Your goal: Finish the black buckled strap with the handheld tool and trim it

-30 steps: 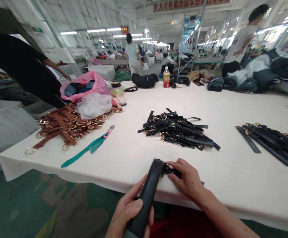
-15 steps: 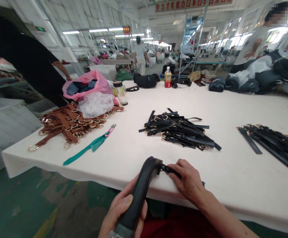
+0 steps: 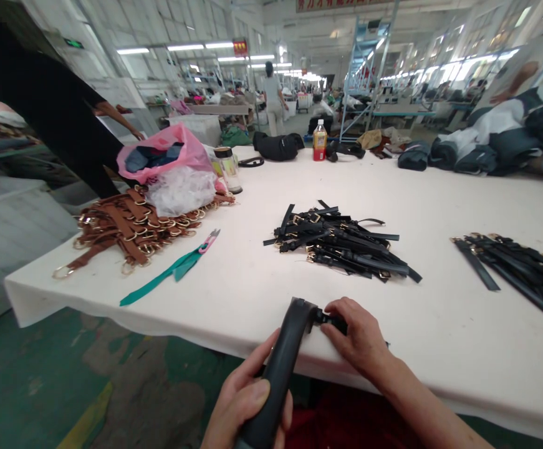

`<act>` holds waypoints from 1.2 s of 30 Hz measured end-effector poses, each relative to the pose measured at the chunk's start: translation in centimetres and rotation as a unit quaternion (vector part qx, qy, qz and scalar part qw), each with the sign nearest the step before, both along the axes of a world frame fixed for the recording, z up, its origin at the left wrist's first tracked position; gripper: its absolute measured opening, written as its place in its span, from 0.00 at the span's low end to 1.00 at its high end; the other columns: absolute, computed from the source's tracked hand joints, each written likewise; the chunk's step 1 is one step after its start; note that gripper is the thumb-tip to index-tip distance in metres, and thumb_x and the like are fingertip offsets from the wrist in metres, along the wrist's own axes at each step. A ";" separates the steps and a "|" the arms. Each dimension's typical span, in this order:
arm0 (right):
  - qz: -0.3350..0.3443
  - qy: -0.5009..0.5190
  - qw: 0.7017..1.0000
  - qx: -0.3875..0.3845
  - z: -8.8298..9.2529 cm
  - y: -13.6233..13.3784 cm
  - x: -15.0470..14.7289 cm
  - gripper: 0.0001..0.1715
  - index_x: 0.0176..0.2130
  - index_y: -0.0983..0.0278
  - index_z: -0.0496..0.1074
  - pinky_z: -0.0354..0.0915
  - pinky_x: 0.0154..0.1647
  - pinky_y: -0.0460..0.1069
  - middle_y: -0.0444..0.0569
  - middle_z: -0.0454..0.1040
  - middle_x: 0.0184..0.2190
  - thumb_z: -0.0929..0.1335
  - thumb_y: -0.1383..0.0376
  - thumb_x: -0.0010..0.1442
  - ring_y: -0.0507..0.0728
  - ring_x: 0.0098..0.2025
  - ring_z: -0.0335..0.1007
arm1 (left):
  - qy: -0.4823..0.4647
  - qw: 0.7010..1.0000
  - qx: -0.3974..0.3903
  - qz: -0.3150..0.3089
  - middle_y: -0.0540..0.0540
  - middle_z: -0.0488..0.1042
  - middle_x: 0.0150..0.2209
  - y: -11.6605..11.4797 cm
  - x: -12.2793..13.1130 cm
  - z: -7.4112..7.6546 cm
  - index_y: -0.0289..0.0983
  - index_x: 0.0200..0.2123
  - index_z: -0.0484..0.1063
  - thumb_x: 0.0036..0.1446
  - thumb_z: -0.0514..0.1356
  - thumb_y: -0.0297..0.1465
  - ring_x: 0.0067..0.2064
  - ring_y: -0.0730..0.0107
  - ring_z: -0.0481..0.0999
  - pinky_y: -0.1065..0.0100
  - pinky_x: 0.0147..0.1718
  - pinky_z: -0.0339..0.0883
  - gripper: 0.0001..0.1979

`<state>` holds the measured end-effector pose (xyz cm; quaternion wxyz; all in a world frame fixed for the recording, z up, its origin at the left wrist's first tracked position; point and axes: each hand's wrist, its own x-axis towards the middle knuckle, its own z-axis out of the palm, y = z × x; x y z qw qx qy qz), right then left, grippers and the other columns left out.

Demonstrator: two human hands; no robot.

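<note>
Where legible, no readable writing.

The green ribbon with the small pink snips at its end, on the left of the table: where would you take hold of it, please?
I would probably pinch the green ribbon at its folded middle, coming from above on the near side. It lies flat on the white table, clear of the brown straps, and the pink snips carry blades.
</note>
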<state>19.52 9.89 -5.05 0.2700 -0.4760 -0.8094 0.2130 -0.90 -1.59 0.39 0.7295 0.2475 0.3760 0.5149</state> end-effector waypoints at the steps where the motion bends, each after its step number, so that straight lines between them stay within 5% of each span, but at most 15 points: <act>1: 0.001 0.005 1.000 0.000 -0.1 0.0 0.0 0.06 0.38 0.61 0.70 0.62 0.40 0.51 0.47 0.70 0.33 0.67 0.65 0.57 0.56 0.38 0.66 | 0.003 1.000 0.005 0.001 0.42 0.77 0.24 0.2 0.2 0.2 0.40 0.65 0.46 0.59 0.53 0.37 0.12 0.73 0.68 0.78 0.07 0.49 0.33; 10: 0.033 0.021 0.994 0.106 0.1 0.0 -0.3 0.08 0.32 0.61 0.74 0.62 0.39 0.51 0.49 0.73 0.34 0.65 0.71 0.59 0.58 0.39 0.64 | 0.060 0.997 -0.001 0.052 0.45 0.75 0.23 -0.4 0.7 1.8 0.39 0.63 0.52 0.61 0.52 0.39 0.13 0.76 0.66 0.79 0.08 0.59 0.28; 21: 0.006 0.051 0.999 0.009 -0.1 0.8 0.2 0.07 0.30 0.62 0.66 0.60 0.38 0.50 0.46 0.68 0.30 0.63 0.69 0.60 0.56 0.35 0.63 | 0.043 0.997 0.018 0.053 0.46 0.74 0.23 -0.2 0.2 1.0 0.37 0.60 0.56 0.62 0.49 0.35 0.11 0.76 0.65 0.77 0.08 0.59 0.23; 27: -0.026 0.029 0.999 -0.005 -0.3 1.0 -0.2 0.06 0.31 0.62 0.67 0.59 0.39 0.50 0.47 0.69 0.30 0.63 0.68 0.61 0.56 0.36 0.64 | 0.020 1.000 0.001 0.023 0.42 0.77 0.21 -1.1 -0.1 1.0 0.42 0.62 0.56 0.53 0.60 0.43 0.14 0.76 0.69 0.80 0.13 0.57 0.34; 36: -0.046 0.038 0.998 0.000 -0.7 1.0 -0.3 0.10 0.32 0.62 0.67 0.59 0.40 0.49 0.47 0.70 0.32 0.60 0.66 0.64 0.56 0.37 0.65 | 0.056 0.998 -0.011 -0.022 0.40 0.77 0.17 -0.3 1.8 0.4 0.31 0.64 0.47 0.46 0.65 0.44 0.16 0.73 0.65 0.75 0.16 0.53 0.48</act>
